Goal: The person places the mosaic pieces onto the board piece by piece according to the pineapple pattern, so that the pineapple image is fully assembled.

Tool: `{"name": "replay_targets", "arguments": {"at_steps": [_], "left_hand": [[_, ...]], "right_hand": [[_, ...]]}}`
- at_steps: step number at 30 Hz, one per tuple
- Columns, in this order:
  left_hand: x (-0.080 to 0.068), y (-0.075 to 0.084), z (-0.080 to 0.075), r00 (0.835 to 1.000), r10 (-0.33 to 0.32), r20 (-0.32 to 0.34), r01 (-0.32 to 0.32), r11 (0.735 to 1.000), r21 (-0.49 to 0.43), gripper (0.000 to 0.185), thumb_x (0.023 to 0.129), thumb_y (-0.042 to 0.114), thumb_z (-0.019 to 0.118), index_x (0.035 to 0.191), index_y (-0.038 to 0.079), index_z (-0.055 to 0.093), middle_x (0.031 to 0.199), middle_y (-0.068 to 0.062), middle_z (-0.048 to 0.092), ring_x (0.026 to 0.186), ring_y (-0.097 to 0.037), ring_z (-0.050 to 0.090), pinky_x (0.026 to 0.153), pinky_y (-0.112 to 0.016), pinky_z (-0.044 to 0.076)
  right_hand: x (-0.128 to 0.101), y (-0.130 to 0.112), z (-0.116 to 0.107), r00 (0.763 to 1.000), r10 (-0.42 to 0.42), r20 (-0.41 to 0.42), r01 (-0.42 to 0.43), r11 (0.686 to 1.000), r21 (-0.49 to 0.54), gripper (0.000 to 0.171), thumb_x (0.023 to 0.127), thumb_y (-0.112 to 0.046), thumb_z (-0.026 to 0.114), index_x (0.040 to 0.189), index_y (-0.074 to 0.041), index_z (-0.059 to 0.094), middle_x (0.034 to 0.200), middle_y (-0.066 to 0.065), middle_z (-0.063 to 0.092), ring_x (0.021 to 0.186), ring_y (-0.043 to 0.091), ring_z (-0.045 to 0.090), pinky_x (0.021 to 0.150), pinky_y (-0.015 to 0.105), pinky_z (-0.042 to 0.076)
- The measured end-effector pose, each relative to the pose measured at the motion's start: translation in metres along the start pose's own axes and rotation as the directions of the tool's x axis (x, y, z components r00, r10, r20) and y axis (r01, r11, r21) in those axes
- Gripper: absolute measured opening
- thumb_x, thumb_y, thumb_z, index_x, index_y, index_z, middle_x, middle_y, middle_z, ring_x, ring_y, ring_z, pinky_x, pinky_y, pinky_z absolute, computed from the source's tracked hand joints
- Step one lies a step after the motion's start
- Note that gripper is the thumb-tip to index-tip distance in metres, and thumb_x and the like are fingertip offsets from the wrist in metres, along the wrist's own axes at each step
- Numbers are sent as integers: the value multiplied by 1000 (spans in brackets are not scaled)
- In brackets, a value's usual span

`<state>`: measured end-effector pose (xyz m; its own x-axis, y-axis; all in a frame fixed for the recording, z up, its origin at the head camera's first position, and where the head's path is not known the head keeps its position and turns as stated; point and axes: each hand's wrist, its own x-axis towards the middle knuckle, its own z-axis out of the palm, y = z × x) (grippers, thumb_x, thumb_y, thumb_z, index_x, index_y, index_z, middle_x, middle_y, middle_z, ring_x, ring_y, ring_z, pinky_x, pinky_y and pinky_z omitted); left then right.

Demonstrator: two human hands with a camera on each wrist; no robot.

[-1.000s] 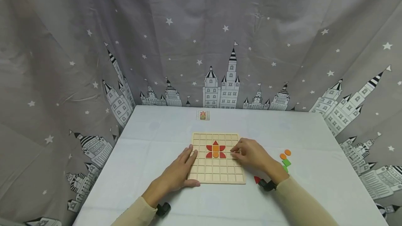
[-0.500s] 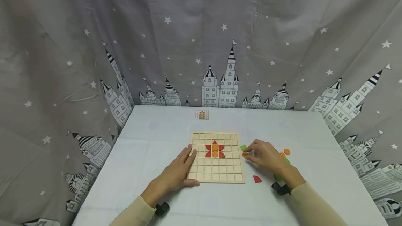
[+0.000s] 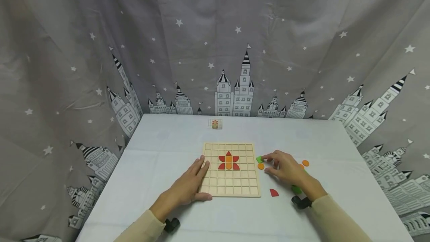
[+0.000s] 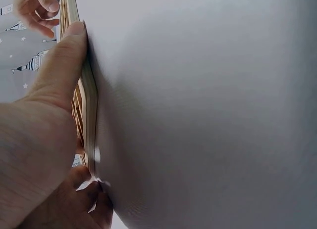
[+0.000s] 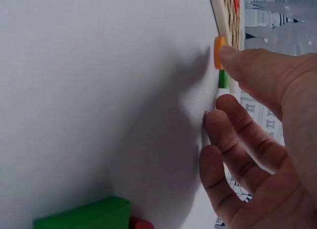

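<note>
Beside board's [image 3: 231, 182] right edge, green tile [image 3: 259, 159], right hand [image 3: 283, 166] at it

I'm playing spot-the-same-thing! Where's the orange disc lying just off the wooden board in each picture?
Head: orange disc right of the picture's centre, just off the board's right edge.
Left wrist: I can't see it there.
Right wrist: orange disc in the upper right, seen edge-on.
Shared landmark: the wooden grid board, at the upper left of left wrist and top right of right wrist.
</note>
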<state>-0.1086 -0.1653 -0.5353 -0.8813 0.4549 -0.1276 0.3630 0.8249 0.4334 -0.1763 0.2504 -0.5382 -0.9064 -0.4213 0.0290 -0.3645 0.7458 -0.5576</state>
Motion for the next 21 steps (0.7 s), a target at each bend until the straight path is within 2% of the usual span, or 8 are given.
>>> {"name": "replay_targets", "arguments": {"at_steps": [6, 10, 16, 21], "left_hand": [[1, 0, 1, 1000, -10, 8, 10, 1000, 7, 125, 92, 59, 97, 182, 0, 33, 195, -26, 17, 181, -47, 25, 142, -63, 39], [1, -1, 1, 1000, -17, 11, 17, 1000, 13, 126, 92, 60, 97, 182, 1, 33, 195, -25, 16, 182, -46, 24, 143, -62, 38], [2, -1, 2, 1000, -13, 0, 13, 1000, 11, 126, 91, 59, 97, 182, 0, 33, 195, -26, 17, 182, -47, 24, 142, -62, 38], [1, -1, 4, 1000, -19, 2, 19, 1000, 15, 126, 91, 60, 97, 182, 0, 34, 195, -26, 17, 182, -46, 24, 142, -62, 39]], "right_hand": [[12, 6, 3, 999, 14, 45, -13, 999, -32, 54, 103, -14, 91, 155, -18, 76, 117, 1, 76, 92, 12, 59, 78, 22, 52], [21, 5, 3, 997, 34, 67, -30, 998, -60, 46, 105, -15, 89, 149, -19, 80, 114, 0, 75, 93, 13, 60, 78, 24, 53], [27, 3, 4, 995, 73, 71, -68, 995, -69, 31, 105, -19, 89, 136, -22, 85, 114, -3, 73, 98, 13, 62, 87, 28, 58], [27, 3, 4, 997, 52, 64, -48, 996, -74, 24, 107, -18, 87, 131, -14, 83, 119, 4, 71, 102, 16, 63, 93, 36, 61]]}}
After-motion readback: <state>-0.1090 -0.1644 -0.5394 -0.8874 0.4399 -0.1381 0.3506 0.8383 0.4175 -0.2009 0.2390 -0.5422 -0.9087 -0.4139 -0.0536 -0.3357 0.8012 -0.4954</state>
